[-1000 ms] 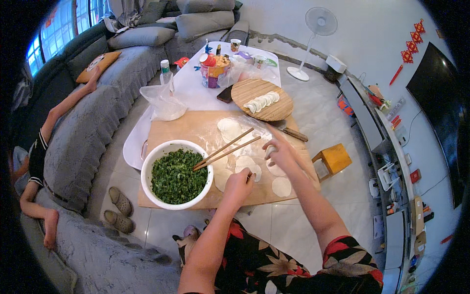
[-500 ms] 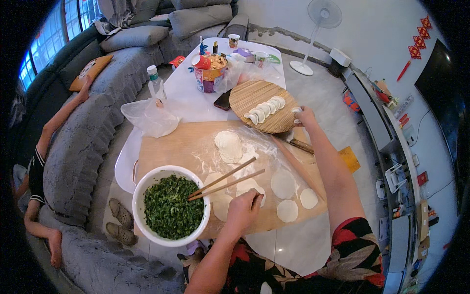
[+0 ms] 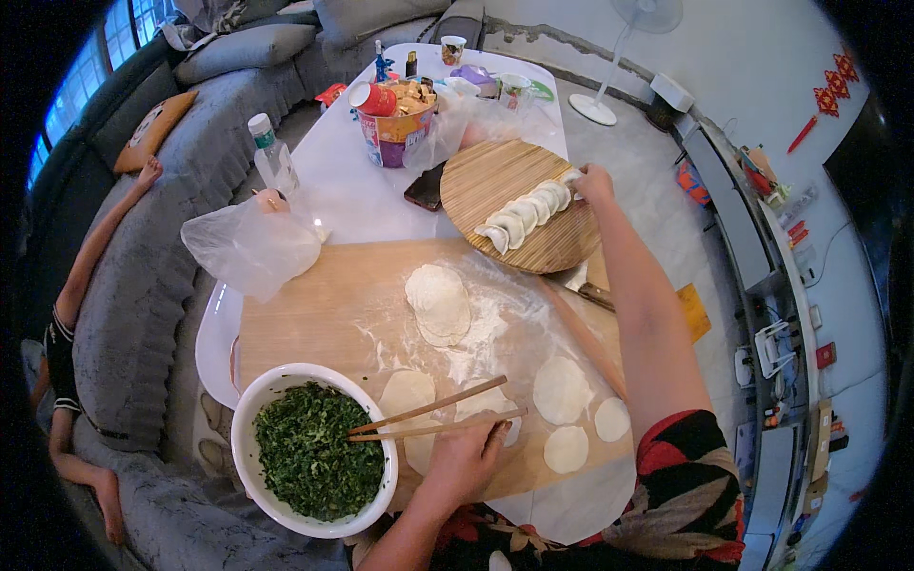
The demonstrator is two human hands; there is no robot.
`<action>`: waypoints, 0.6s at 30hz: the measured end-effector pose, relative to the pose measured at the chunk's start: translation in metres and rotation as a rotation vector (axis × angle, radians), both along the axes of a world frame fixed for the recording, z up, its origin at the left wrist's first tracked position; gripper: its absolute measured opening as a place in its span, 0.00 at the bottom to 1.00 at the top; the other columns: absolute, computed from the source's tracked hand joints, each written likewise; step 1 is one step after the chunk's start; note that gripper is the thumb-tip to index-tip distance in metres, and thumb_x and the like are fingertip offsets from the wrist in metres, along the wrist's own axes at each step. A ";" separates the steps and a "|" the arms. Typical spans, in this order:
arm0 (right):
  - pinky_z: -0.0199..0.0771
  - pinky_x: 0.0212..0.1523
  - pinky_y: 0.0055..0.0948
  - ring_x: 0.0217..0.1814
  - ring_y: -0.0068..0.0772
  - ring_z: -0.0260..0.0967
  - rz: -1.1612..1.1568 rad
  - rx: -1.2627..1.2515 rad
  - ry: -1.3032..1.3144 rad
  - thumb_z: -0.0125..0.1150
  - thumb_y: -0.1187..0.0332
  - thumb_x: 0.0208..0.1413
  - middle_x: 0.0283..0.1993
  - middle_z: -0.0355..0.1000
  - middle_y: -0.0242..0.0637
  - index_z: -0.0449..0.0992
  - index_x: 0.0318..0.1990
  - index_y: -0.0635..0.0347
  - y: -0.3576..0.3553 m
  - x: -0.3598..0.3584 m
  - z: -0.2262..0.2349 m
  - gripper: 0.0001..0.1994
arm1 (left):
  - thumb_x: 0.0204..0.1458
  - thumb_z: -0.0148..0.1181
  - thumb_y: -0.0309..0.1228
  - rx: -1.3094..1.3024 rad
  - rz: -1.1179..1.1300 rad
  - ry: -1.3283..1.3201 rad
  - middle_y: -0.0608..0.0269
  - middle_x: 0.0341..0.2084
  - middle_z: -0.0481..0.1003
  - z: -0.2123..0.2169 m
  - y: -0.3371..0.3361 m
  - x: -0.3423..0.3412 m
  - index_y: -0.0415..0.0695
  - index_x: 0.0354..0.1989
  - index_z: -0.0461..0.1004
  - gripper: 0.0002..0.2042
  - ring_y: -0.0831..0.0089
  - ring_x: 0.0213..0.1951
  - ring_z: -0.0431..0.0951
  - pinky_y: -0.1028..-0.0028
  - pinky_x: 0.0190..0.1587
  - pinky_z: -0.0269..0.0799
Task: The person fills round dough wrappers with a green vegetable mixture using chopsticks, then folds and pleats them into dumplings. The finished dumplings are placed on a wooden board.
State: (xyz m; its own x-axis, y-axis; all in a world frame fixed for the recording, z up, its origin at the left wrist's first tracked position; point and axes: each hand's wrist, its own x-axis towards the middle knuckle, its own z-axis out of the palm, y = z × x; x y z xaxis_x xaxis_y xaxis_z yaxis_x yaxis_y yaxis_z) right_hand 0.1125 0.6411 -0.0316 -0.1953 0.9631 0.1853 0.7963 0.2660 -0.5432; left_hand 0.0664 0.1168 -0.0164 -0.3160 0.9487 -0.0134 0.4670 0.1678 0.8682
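Note:
My left hand [image 3: 466, 462] grips a pair of wooden chopsticks [image 3: 428, 419] near the front of the floured wooden board [image 3: 314, 314]. Their tips rest on the rim of a white bowl [image 3: 249, 419] full of chopped green filling [image 3: 314, 462]. My right hand [image 3: 595, 183] reaches far out to the round bamboo tray [image 3: 495, 181], fingers pinched on the dumpling at the far end of a curved row of dumplings [image 3: 524, 211]. Round dough wrappers [image 3: 562, 388] lie around my left hand, and a stack of wrappers [image 3: 438, 300] sits mid-board.
A rolling pin [image 3: 581, 333] lies under my right forearm, a knife [image 3: 595, 295] beside it. Behind the board are a plastic bag [image 3: 252, 247], a bottle [image 3: 271, 157], a dark phone [image 3: 424, 187] and a colourful tub [image 3: 390, 124]. A person [image 3: 76, 305] lies on the grey sofa at left.
My right hand has gone from the board up to the far side of the round tray, carrying a dumpling to the row's end. The left hand stays put with the chopsticks.

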 end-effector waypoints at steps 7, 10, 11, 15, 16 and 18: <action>0.75 0.34 0.35 0.35 0.42 0.75 0.122 -0.023 -0.075 0.68 0.64 0.36 0.36 0.77 0.46 0.77 0.41 0.62 -0.003 -0.010 0.014 0.21 | 0.54 0.55 0.33 0.068 -0.018 -0.029 0.49 0.26 0.74 0.005 0.005 0.000 0.41 0.35 0.74 0.08 0.51 0.30 0.76 0.62 0.32 0.70; 0.75 0.33 0.34 0.33 0.39 0.75 0.135 -0.090 -0.029 0.70 0.65 0.34 0.35 0.77 0.45 0.77 0.41 0.64 -0.007 -0.013 0.019 0.22 | 0.53 0.55 0.33 0.090 -0.015 -0.037 0.50 0.25 0.74 0.006 0.005 0.000 0.41 0.33 0.74 0.08 0.52 0.29 0.76 0.62 0.32 0.70; 0.75 0.32 0.34 0.33 0.38 0.75 0.147 -0.124 0.015 0.71 0.65 0.34 0.35 0.77 0.45 0.77 0.41 0.64 -0.007 -0.013 0.018 0.22 | 0.54 0.55 0.33 0.097 -0.012 -0.037 0.50 0.25 0.74 0.006 0.005 0.000 0.41 0.34 0.74 0.07 0.52 0.29 0.76 0.62 0.32 0.70; 0.75 0.32 0.33 0.32 0.36 0.75 0.156 -0.149 0.073 0.73 0.65 0.31 0.34 0.77 0.45 0.77 0.40 0.66 -0.010 -0.015 0.018 0.24 | 0.53 0.55 0.32 0.111 -0.008 -0.011 0.50 0.25 0.74 0.004 0.005 0.001 0.41 0.34 0.74 0.07 0.52 0.29 0.76 0.62 0.31 0.70; 0.75 0.32 0.33 0.33 0.36 0.75 0.153 -0.137 0.075 0.74 0.64 0.31 0.34 0.77 0.45 0.77 0.39 0.66 -0.007 -0.013 0.016 0.24 | 0.53 0.56 0.32 0.111 -0.011 0.001 0.50 0.25 0.75 0.004 0.005 0.001 0.41 0.34 0.74 0.07 0.52 0.29 0.76 0.62 0.32 0.70; 0.75 0.32 0.33 0.33 0.37 0.75 0.151 -0.114 0.081 0.74 0.64 0.31 0.35 0.77 0.45 0.77 0.39 0.66 -0.005 -0.012 0.014 0.24 | 0.53 0.56 0.32 0.104 -0.011 0.000 0.50 0.25 0.75 0.004 0.004 0.001 0.41 0.34 0.74 0.07 0.52 0.29 0.76 0.62 0.32 0.70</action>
